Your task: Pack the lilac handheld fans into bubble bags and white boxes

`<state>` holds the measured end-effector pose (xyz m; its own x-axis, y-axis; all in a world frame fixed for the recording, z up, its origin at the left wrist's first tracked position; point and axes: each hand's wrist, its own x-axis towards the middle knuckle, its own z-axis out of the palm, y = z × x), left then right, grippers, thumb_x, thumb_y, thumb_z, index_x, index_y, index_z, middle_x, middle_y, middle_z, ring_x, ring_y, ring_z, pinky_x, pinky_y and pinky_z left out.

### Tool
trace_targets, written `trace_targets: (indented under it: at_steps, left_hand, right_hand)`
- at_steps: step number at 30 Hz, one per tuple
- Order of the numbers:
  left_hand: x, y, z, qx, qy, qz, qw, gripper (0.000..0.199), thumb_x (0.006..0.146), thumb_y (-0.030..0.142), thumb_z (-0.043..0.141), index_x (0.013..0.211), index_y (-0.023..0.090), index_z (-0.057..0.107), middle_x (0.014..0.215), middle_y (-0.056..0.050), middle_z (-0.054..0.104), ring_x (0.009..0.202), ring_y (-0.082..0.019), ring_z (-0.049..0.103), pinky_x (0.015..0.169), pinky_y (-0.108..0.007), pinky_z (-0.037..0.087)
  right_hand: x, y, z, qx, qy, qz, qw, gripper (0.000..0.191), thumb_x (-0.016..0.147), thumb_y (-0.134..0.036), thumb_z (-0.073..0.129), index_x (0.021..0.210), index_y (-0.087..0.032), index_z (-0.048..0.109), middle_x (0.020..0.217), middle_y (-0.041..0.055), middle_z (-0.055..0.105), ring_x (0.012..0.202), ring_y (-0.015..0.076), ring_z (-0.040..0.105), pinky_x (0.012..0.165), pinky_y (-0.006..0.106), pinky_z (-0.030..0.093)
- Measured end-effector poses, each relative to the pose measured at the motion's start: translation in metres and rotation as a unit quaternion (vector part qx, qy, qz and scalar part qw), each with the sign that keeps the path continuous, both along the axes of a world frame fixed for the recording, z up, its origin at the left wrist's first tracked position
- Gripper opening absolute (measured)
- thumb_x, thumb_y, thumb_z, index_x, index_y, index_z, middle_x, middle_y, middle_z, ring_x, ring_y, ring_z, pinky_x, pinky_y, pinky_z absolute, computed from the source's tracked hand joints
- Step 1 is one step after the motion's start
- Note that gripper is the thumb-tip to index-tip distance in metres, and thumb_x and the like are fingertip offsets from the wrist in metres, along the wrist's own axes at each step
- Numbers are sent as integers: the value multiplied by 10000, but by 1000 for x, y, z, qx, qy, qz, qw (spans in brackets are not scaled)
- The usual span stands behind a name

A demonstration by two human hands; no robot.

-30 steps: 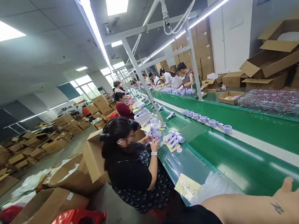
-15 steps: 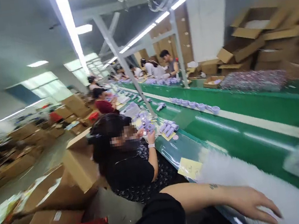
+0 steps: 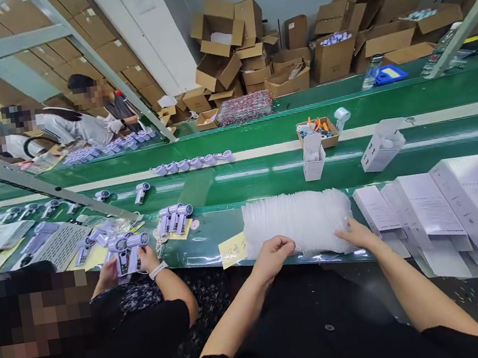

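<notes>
- The green belt (image 3: pixel 266 180) runs across the view, cut off at both sides; a frame post hides part of it at the left.
- A co-worker (image 3: pixel 128 342) in black sits at the left, cut off by the bottom edge, with the face blurred out. Purple parts (image 3: pixel 131 241) between that person's hands are partly covered by the fingers.
- White boxes (image 3: pixel 432 205) lie overlapping to the right of the stack; they hide much of each other, and the outermost is cut off by the right edge.
- The stack (image 3: pixel 298 221) of thin, translucent white sleeves lies on the near ledge, between the two hands and reaching beyond them toward the belt. Its sheets blend together, so single ones are hard to make out.
- Two upright white cartons (image 3: pixel 314 161) (image 3: pixel 379 150) stand on the belt beyond the stack, apart from both hands.
- The left hand (image 3: pixel 274 255) is at the stack's near edge, fingers bent and bunched; I cannot tell whether they pinch a sleeve.
- The right hand (image 3: pixel 356 233) touches the stack's right end, thumb showing; its other fingers are partly hidden, so its grip is perhaps light, but unclear.
- A yellow note (image 3: pixel 233 250) lies just left of the stack, its writing too small to read.
</notes>
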<state>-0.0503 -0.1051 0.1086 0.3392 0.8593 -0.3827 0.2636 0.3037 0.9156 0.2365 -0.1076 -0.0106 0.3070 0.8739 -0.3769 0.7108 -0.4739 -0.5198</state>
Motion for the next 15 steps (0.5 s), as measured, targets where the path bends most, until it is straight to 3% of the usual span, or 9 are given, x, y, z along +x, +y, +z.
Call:
trace_targets:
  at_steps: [5, 9, 12, 15]
  left_hand:
    - [16, -1, 1, -42, -44, 20, 998, 192, 718, 306, 606, 768, 121, 617, 752, -38, 625, 722, -131, 565, 712, -259, 427]
    - [22, -3, -7, -56, -53, 42, 996, 217, 716, 337, 617, 760, 125, 606, 765, -40, 616, 718, -132, 576, 712, -267, 440]
    - [24, -8, -9, -8, -6, 14, 1000, 227, 757, 349, 583, 807, 130, 615, 786, -47, 618, 746, -146, 576, 738, -287, 450]
    - [30, -11, -6, 125, 61, -49, 989, 361, 768, 377, 592, 1060, 164, 582, 1014, -91, 614, 868, -187, 570, 805, -345, 460]
  right_hand:
    - [17, -1, 5, 15, -3, -34, 999, 298, 705, -460, 587, 797, -177, 578, 815, 97, 657, 762, 241, 615, 632, 302, 415]
    - [29, -1, 20, 59, -8, -60, 996, 316, 725, -522, 519, 633, -223, 479, 621, 27, 582, 605, 200, 541, 555, 287, 353]
    - [29, -1, 45, 105, -20, -98, 989, 290, 781, -489, 436, 668, -225, 470, 611, 18, 561, 590, 187, 508, 565, 289, 343]
    - [15, 3, 82, 219, 54, -157, 962, 272, 783, -483, 460, 788, -213, 494, 655, 13, 573, 599, 172, 515, 576, 281, 366]
